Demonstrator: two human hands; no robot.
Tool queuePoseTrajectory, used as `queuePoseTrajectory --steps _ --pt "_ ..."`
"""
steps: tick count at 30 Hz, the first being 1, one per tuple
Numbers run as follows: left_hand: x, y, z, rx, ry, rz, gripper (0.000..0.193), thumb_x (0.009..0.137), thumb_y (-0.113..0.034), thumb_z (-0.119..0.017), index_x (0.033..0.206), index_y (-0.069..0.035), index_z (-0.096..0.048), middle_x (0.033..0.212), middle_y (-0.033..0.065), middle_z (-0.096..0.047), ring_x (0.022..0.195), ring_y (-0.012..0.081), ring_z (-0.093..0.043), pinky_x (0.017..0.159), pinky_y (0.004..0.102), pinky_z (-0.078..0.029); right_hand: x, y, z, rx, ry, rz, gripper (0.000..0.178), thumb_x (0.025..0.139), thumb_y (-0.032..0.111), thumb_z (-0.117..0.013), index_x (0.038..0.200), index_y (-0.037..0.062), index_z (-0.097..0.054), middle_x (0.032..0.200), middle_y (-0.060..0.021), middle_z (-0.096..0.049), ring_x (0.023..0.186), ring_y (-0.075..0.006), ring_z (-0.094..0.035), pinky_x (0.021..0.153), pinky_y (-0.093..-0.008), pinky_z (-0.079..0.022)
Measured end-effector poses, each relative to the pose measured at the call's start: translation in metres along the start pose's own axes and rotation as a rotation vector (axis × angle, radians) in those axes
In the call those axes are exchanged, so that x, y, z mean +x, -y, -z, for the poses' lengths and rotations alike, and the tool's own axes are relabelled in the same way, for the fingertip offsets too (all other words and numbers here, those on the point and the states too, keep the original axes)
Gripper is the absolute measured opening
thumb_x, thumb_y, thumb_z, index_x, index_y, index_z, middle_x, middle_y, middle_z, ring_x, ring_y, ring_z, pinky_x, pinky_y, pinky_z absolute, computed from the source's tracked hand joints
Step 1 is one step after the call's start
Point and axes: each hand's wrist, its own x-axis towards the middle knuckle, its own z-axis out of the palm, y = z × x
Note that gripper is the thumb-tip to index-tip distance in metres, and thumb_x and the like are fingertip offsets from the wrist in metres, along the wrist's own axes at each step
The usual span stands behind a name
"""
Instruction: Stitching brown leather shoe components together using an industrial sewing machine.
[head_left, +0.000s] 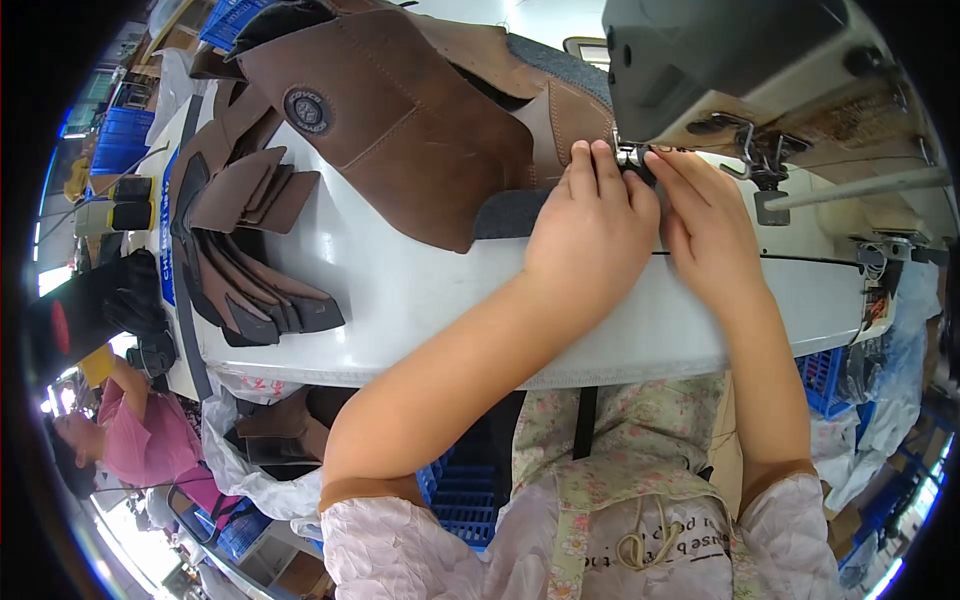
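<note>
A large brown leather piece [430, 150] with stitched seams, a round dark emblem and grey felt backing lies on the white sewing machine table [400, 300]. Its right edge runs up to the presser foot [632, 158] of an industrial sewing machine [720, 70]. My left hand [595, 220] rests on the work just left of the foot, fingers stretched forward and lying flat. On the foot's other side is my right hand [710, 220], its fingers extended close together, tips beside the foot. What lies beneath both hands is hidden.
Stacked brown leather cut pieces [250, 260] lie at the table's left. Thread spools [130, 205] stand beyond the left edge. A blue crate [465, 500] sits below the table. A co-worker in a pink top [150, 430] is at the far left. A metal lever [860, 190] juts in from the right.
</note>
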Motion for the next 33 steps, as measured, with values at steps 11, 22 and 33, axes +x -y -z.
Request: queuePoseTrajectory --steps 11,22,33 --pt "-0.0008 -0.0006 0.0026 -0.069 0.009 0.012 0.028 0.083 -0.011 -0.064 0.107 0.003 -0.063 0.119 0.0339 -0.065 0.11 0.045 -0.067 0.077 0.041 -0.061 0.0003 0.0035 -0.0019 -0.045 -0.042 -0.005 0.043 0.088 0.003 -0.061 0.131 0.0112 -0.064 0.132 -0.0046 -0.062 0.118 -0.0278 -0.06 0.087 -0.0382 -0.056" --pt "-0.0004 -0.0008 0.0017 -0.07 -0.01 0.011 0.028 0.083 -0.011 -0.064 0.107 0.004 -0.062 0.117 0.0351 -0.065 0.108 0.046 -0.067 0.078 0.0417 -0.061 0.0006 0.0047 -0.0021 0.004 -0.02 -0.02 0.044 0.088 0.001 -0.061 0.131 0.0073 -0.063 0.131 -0.0071 -0.062 0.12 -0.0307 -0.058 0.097 -0.0406 -0.05" --pt "0.0011 -0.0033 0.0002 -0.053 -0.02 0.038 0.026 0.084 -0.011 -0.064 0.106 0.003 -0.063 0.121 0.0329 -0.065 0.112 0.0445 -0.066 0.08 0.043 -0.06 0.0034 -0.0019 -0.0013 -0.018 -0.048 0.065 0.045 0.087 0.001 -0.06 0.132 0.0065 -0.062 0.134 -0.0085 -0.061 0.12 -0.0303 -0.058 0.102 -0.0426 -0.045"
